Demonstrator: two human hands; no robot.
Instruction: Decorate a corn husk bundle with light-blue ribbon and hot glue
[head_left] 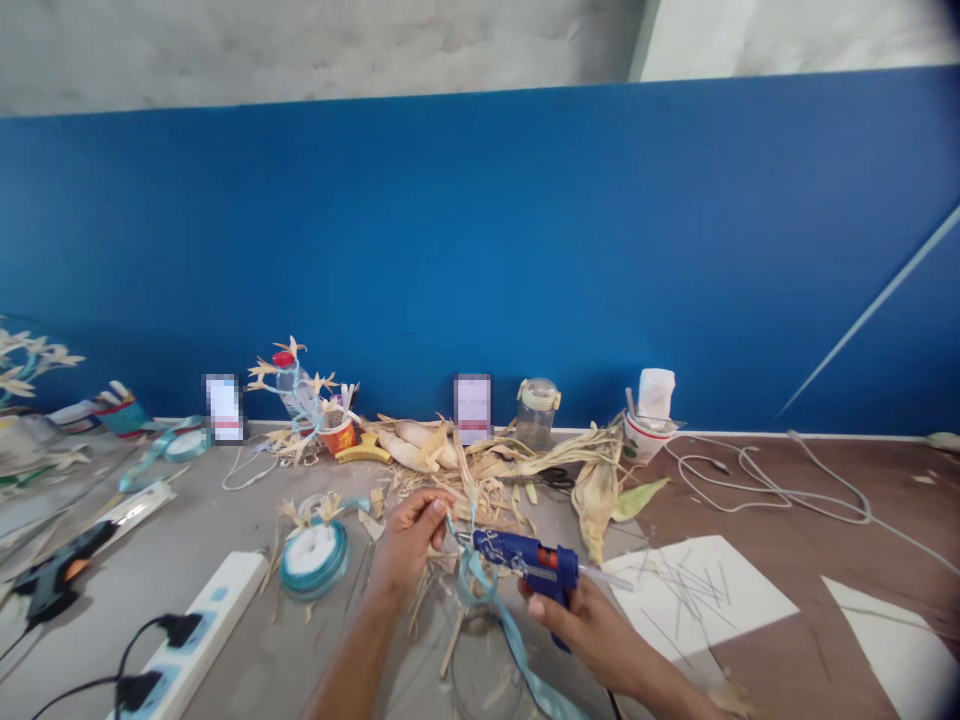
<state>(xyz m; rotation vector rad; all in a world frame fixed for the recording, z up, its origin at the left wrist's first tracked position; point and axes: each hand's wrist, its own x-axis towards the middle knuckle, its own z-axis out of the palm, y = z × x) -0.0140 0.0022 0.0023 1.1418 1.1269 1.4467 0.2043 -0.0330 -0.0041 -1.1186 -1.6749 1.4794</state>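
Toward the near side of the bench (262, 660), the light-blue ribbon (517, 640) trailed down from a loop, over straw-coloured scraps. Above the loop, the left hand (411, 540) pinched the ribbon's upper part between thumb and fingers; whatever else it gripped was too small to tell. The right hand (589, 620) was wrapped around the handle of a blue glue gun (529, 560), its nozzle close by the left fingertips, its body blocking part of the bench behind.

Left of the hands lay a white power strip (236, 585) with black plugs in it, then a black glue gun (60, 580) near the left edge, and a ribbon spool (335, 582) just beyond the strip. To the right, thin dark sticks were strewn across a white sheet (757, 600).

Farther back, dry husks (409, 448) crowded the middle, with dark-handled scissors (556, 479) among them and a loose white cable (772, 493) sprawling rightward. Along the far edge stood a red-capped bottle (296, 395), a phone (472, 410), a clear jar (536, 420) and a white tub (643, 443), all before a blue partition (480, 240).
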